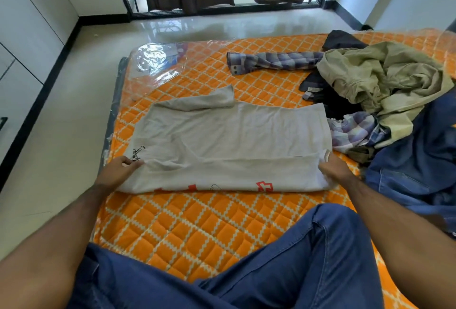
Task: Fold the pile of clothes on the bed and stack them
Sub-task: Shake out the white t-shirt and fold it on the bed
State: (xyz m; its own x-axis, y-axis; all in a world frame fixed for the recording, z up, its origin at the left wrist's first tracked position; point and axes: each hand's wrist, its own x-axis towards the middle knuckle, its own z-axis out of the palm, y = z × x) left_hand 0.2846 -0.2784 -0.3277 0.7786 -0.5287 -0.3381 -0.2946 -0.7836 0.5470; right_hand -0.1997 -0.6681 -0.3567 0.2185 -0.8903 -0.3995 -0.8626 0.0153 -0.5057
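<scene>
Both hands are on the grey T-shirt (229,141), which lies spread flat across the orange quilted bed (197,232) — and we are mid-fold. The left hand (122,169) pinches the shirt's edge right beside a small skull print, fingers curled onto the cloth; the right hand (333,169) holds the opposite edge, its grip closed on a bunched bit of fabric. Between the two hands runs a long crease, with the near strip of the shirt already turned over so that red-and-black print peeks out along the bottom.

By my read, this is the lengthwise fold of the first garment. The next move calls for both hands to lift together and carry that doubled edge away from the body, keeping it taut so the crease stays straight — and that one sleeve lying loose beyond the left hand wants tucking in.

Just past the right hand waits the pile of clothes (375,91): a khaki piece on top, a checked shirt trailing a sleeve, dark cloth underneath, denim alongside. How many garments are in there is hard to tell, the heap runs off the frame edge, and no finished stack shows yet.
</scene>
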